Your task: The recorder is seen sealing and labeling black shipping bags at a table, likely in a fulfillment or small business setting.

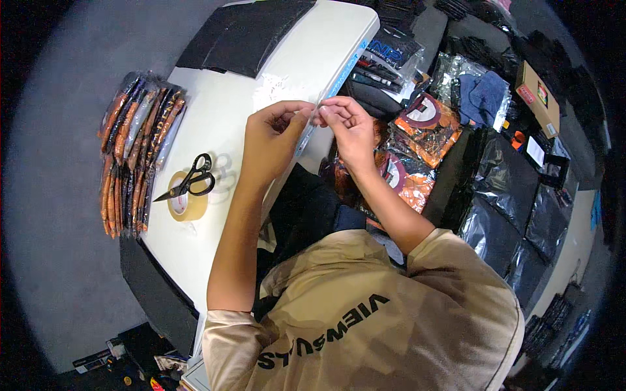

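Note:
Over the edge of a white table point(225, 91), my left hand point(277, 133) and my right hand point(352, 133) meet, fingertips nearly touching. Both are closed in a pinch. Between the fingertips shows a thin, pale, see-through strip or film, too small to make out. To the left of my left forearm, black-handled scissors point(203, 182) rest across a roll of clear yellowish packing tape point(189, 210). Beyond my left hand, a shiny white or clear patch point(272, 89) lies on the tabletop.
A pile of orange and black garments in clear bags point(138, 146) sits at the table's left edge, black plastic packages point(251, 36) at its far end. On the right are bagged orange garments point(427, 130), blue cloth point(482, 94), a cardboard box point(538, 98) and black plastic packs point(505, 189).

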Available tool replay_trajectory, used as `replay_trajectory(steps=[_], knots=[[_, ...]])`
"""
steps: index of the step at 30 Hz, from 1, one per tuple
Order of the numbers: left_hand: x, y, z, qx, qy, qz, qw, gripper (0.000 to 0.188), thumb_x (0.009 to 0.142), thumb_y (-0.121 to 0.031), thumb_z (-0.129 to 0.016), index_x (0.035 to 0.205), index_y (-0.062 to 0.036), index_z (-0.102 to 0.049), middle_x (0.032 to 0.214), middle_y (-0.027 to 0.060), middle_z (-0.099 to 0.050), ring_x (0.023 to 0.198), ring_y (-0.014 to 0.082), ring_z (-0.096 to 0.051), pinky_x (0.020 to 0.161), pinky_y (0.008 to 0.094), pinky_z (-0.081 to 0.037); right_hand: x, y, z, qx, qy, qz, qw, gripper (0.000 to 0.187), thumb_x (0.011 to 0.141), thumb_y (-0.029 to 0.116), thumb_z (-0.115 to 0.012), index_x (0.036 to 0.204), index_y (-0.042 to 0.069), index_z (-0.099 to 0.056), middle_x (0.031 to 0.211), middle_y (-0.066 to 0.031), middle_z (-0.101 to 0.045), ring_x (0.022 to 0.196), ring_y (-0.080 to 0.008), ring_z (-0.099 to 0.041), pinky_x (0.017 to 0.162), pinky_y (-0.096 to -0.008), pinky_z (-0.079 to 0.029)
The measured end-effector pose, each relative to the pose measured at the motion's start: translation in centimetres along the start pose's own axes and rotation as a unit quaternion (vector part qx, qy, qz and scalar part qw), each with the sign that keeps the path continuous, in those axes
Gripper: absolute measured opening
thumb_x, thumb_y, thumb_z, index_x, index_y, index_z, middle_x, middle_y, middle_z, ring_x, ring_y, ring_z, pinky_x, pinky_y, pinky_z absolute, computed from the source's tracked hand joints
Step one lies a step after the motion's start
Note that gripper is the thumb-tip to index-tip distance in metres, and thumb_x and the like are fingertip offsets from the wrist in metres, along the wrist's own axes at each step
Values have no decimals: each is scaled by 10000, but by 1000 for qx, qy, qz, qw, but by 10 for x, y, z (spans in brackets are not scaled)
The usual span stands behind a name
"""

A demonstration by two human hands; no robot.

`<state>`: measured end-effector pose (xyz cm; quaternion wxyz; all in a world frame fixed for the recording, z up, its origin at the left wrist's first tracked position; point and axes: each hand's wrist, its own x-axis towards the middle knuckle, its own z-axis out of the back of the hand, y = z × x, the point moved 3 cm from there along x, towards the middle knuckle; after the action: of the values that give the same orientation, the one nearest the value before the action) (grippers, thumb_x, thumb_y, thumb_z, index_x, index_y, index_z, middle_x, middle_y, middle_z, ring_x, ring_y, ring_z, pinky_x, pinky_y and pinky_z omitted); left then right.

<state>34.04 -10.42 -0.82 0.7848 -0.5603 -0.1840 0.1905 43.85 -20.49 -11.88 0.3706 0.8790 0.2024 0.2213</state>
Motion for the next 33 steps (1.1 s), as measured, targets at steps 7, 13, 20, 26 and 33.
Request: replay_trajectory(steps=[7, 13, 20, 26, 33], knots=[[4, 13, 4, -13, -1, 19, 1000, 206, 1031, -112, -725, 1163, 37, -778, 854, 82, -758, 665, 119, -683, 573, 275, -533, 4, 4, 7, 20, -12, -37, 999, 172, 1016, 12, -723, 1180, -27, -687, 1004, -80, -757, 869, -115, -708, 857, -242, -578], [5, 6, -3, 20, -12, 21, 1000, 232, 1014, -101, -739, 1208, 21, -781, 902, 86, -764, 725, 121, -683, 643, 267, -533, 8, 4, 7, -13, -35, -1, 999, 235, 946, -4, -805, 1143, -12, -676, 970, -33, -733, 899, -76, -697, 833, -219, -575], [8, -13, -1, 304, -80, -160, 936, 271, 940, -119, -795, 1210, -105, -817, 1022, 77, -738, 820, 132, -651, 705, 281, -512, 15, 12, 21, -57, -10, 30, 998, 265, 927, -27, -816, 1152, -12, -676, 1002, -29, -729, 923, -67, -692, 851, -218, -581], [20, -17, 5, 278, -49, -165, 945, 262, 890, -158, -848, 1141, -86, -829, 983, 85, -753, 825, 164, -665, 742, 325, -544, 18, 12, 34, -130, 7, 24, 991, 250, 928, -44, -805, 1147, -3, -691, 977, -6, -702, 893, -60, -653, 842, -223, -545], [44, -9, 0, 337, -20, -179, 924, 182, 871, -154, -852, 998, -27, -823, 926, 121, -766, 810, 222, -715, 789, 347, -570, 24, 11, 35, -218, 37, 70, 973, 222, 898, -2, -835, 1100, -6, -744, 1014, -47, -764, 930, -100, -716, 898, -291, -582]])
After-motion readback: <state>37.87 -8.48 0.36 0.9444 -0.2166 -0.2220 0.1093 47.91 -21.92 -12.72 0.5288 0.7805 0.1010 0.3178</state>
